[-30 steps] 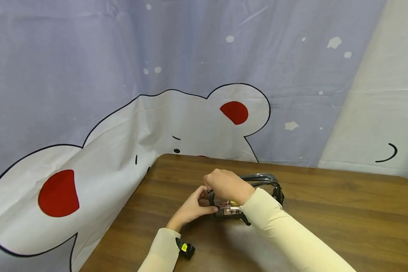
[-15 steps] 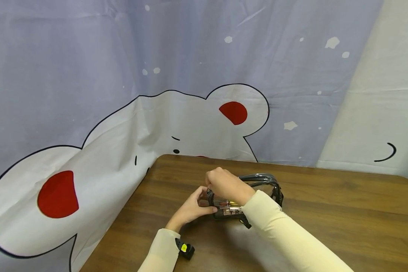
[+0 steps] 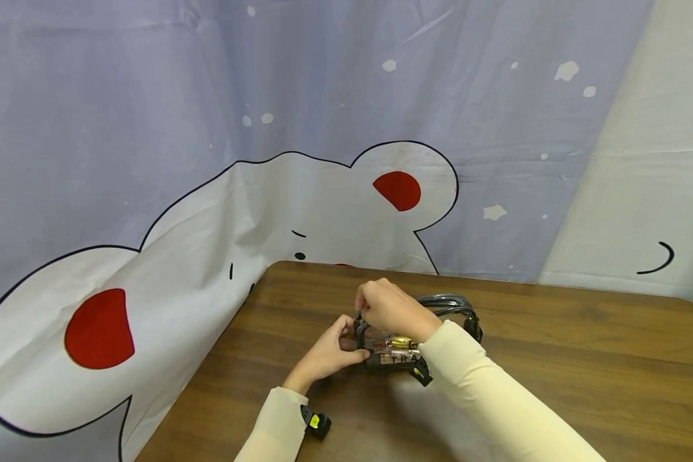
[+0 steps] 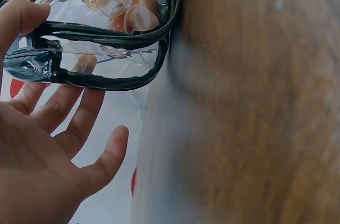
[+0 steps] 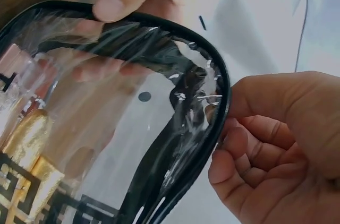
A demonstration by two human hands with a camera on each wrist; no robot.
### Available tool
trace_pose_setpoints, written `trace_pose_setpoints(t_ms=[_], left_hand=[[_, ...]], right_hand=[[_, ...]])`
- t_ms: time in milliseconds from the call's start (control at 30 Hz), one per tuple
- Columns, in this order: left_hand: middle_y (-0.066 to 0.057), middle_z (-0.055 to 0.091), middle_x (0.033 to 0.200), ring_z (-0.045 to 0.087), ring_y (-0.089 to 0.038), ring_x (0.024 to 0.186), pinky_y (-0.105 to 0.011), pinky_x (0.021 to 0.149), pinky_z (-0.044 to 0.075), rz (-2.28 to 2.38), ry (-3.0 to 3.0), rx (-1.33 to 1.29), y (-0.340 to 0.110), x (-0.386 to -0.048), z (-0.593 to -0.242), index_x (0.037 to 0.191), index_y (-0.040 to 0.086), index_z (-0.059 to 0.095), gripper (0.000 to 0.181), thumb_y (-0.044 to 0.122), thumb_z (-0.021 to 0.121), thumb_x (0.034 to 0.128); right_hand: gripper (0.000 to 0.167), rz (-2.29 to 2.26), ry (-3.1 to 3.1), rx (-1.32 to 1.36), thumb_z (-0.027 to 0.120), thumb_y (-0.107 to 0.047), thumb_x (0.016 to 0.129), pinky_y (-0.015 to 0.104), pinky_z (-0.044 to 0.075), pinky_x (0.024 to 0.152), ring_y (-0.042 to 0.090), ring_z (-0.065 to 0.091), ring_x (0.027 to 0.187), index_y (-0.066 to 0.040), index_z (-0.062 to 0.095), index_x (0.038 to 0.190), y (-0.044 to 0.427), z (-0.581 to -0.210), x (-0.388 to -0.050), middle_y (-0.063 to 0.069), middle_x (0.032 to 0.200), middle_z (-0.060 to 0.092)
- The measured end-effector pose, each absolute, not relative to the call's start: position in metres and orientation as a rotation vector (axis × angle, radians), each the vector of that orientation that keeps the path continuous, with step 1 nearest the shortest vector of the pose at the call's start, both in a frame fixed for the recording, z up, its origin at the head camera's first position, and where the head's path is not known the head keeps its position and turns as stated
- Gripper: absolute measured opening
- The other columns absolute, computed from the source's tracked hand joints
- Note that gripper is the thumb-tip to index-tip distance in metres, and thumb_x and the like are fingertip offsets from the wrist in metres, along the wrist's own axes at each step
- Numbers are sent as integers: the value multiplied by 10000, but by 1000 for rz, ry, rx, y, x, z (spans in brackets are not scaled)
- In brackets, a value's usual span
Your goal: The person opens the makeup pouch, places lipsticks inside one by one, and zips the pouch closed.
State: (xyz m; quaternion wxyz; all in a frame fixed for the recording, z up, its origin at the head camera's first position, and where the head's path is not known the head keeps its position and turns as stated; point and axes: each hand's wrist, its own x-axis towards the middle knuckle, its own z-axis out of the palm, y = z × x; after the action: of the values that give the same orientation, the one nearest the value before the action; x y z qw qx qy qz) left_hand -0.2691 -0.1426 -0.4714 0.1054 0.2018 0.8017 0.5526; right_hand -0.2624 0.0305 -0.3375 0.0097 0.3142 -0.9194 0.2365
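Note:
A clear plastic cosmetic bag (image 3: 388, 367) with black piping stands on the table, small gold and pinkish items showing inside it. My left hand (image 3: 326, 353) holds its left end; in the left wrist view the thumb lies on one face and the fingers on the other side of the bag (image 4: 114, 37). At the bag's upper left my right hand (image 3: 397, 312) grips the black edge. The right wrist view has that hand (image 5: 281, 134) pinching the rounded corner of the bag (image 5: 133, 128) between thumb and curled fingers. Whether it has a zipper pull is hidden.
The brown wooden table (image 3: 554, 359) reaches far to the right. Behind it and along its left side hangs a printed cloth (image 3: 323, 96) with a white cartoon animal. A black wrist strap (image 3: 316, 422) sits on the left sleeve.
My right hand has shifted slightly right and up along the bag's top edge, uncovering more of the gold item and lettering. The left hand has stayed nearly in place.

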Motion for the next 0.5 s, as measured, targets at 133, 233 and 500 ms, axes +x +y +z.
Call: trace_pose_setpoints(t_ms=[133,233,500], left_hand=[[-79,492,1093,628,-207,919,-309,708,496,1603,2381,594,-141,-269,-470,1087,117,419,405,238,722,849],[-66,508,1110,622,-212,965,-327,749,506,1578,2391,595,-143,-268,-469,1101,131,428,434,294,736,842],[-80,486,1370,491,-262,1221,-470,1024,411,1694,2400,689,-147,-266,-463,1404,183,336,641,327,687,887]], right_hand=[[202,777,-2860,987,541,92,817,223,422,537,100,512,572,-8,698,896,32,-336,-263,70,863,674],[183,776,-2863,991,554,78,822,213,413,526,96,500,565,-8,698,894,32,-337,-264,70,859,673],[157,778,-2892,969,576,53,840,213,401,515,91,479,545,-12,700,910,31,-340,-266,62,853,670]])
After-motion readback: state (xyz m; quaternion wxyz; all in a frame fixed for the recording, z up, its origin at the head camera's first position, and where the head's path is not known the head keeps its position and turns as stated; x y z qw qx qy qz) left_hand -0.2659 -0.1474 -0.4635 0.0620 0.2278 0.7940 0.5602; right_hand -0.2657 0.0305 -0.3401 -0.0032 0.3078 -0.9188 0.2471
